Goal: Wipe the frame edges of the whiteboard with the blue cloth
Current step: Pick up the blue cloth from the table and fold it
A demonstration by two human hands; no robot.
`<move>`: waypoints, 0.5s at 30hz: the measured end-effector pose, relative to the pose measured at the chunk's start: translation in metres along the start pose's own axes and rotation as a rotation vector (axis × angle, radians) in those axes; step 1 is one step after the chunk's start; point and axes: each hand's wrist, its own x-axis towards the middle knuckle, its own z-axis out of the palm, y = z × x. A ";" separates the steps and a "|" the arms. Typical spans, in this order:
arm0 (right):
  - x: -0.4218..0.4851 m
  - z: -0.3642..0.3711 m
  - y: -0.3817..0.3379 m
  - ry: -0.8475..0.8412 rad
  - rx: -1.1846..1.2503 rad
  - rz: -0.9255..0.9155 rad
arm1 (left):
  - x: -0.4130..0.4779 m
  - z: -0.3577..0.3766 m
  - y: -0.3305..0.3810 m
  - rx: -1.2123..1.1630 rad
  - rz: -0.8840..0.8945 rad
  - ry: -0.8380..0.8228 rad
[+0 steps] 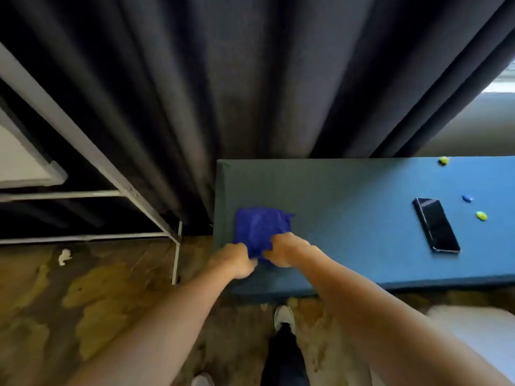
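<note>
Both hands meet at the near edge of the cloth (260, 231), a crumpled deep-blue square lying on the left end of a blue bench (348, 218), just past frame centre toward 6 o'clock. The left hand (237, 260) is curled closed, fingers pinching the cloth's near-left corner at its 7 o'clock; the right hand (287, 250) is likewise closed, gripping the near-right edge at its 5 o'clock. The two hands are just beside each other, with a fold of cloth bunched between them, and the rest of the cloth lies flat on the padded top. The whiteboard (19, 160) stands well apart at 9 o'clock, only a white corner with its pale frame edge showing at the left border, held in a white metal stand (83, 146) whose legs slant down to the floor. Toward 3 o'clock on the bench lies a dark phone (436, 225), face up, with three small clips near it: a yellow one (443, 160) at the far edge, a blue one (467, 198) and another yellow one (481, 215) just right of the phone. A dark curtain (223, 93) hangs behind, filling 12 o'clock. At 6 o'clock a white shoe (284, 317) and dark trouser leg stand on worn, blotchy floor (97, 302), and a scrap of white paper (64, 256) lies at 8 o'clock.
</note>
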 end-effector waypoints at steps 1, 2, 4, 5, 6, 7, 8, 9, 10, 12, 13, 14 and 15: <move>0.009 0.006 0.008 0.022 0.048 0.024 | 0.009 0.008 0.004 -0.031 -0.031 0.063; 0.019 0.012 0.015 0.068 0.112 0.049 | 0.019 0.014 0.005 -0.090 -0.081 0.132; 0.033 0.026 0.024 0.164 0.241 0.088 | 0.029 0.026 0.008 -0.191 -0.206 0.323; 0.043 0.030 0.027 0.205 0.283 0.100 | 0.037 0.030 0.009 -0.211 -0.254 0.392; 0.052 0.031 0.028 0.250 0.346 0.112 | 0.045 0.032 0.012 -0.244 -0.292 0.420; 0.060 0.029 0.030 0.275 0.431 0.135 | 0.055 0.033 0.012 -0.311 -0.315 0.423; 0.066 0.027 0.032 0.279 0.550 0.187 | 0.062 0.029 0.013 -0.427 -0.343 0.402; 0.072 0.023 0.035 0.247 0.725 0.265 | 0.071 0.026 0.015 -0.573 -0.378 0.359; 0.077 0.016 0.038 0.192 0.938 0.348 | 0.078 0.022 0.018 -0.722 -0.423 0.301; 0.082 -0.002 0.044 0.046 1.344 0.435 | 0.083 0.012 0.024 -1.045 -0.480 0.181; 0.083 -0.012 0.046 -0.015 1.453 0.429 | 0.083 0.006 0.026 -1.222 -0.482 0.124; 0.082 -0.022 0.046 -0.061 1.528 0.383 | 0.080 0.000 0.027 -1.374 -0.469 0.068; 0.079 -0.033 0.042 -0.099 1.588 0.308 | 0.074 -0.010 0.026 -1.504 -0.442 0.027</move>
